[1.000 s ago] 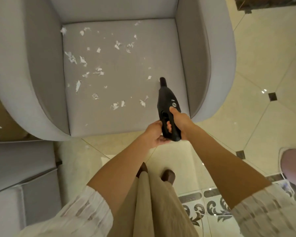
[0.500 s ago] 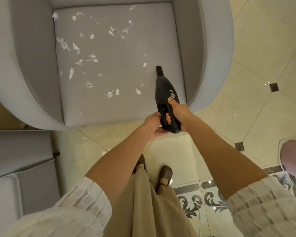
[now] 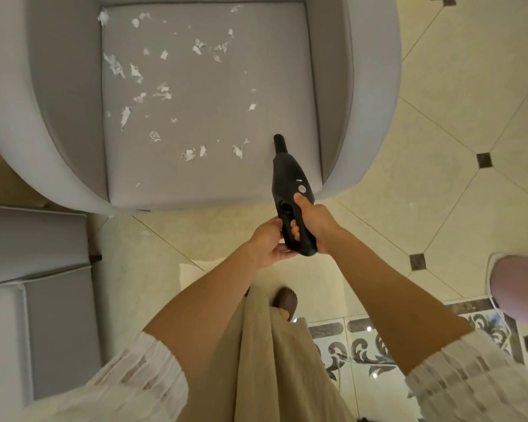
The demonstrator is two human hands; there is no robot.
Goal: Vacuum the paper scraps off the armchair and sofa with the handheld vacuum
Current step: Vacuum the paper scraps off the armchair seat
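Note:
A black handheld vacuum (image 3: 288, 178) points away from me over the front right part of the grey armchair (image 3: 43, 141) seat. My right hand (image 3: 313, 220) grips its handle, thumb near the round button. My left hand (image 3: 267, 242) cups the rear end of the vacuum from the left and below. White paper scraps (image 3: 162, 92) lie scattered over the seat cushion, mostly left and back; one scrap (image 3: 238, 150) lies just left of the nozzle. The nozzle tip hovers near the seat; contact is unclear.
A grey sofa (image 3: 28, 269) corner stands at the lower left, beside the armchair. Cream tiled floor (image 3: 439, 132) lies to the right, with a patterned border near my feet. A pink round stool (image 3: 525, 287) with a white cable sits at the right edge.
The view has shifted, and the vacuum with both hands now sits slightly nearer the seat's front right edge. Both grips are unchanged. The scraps lie as before.

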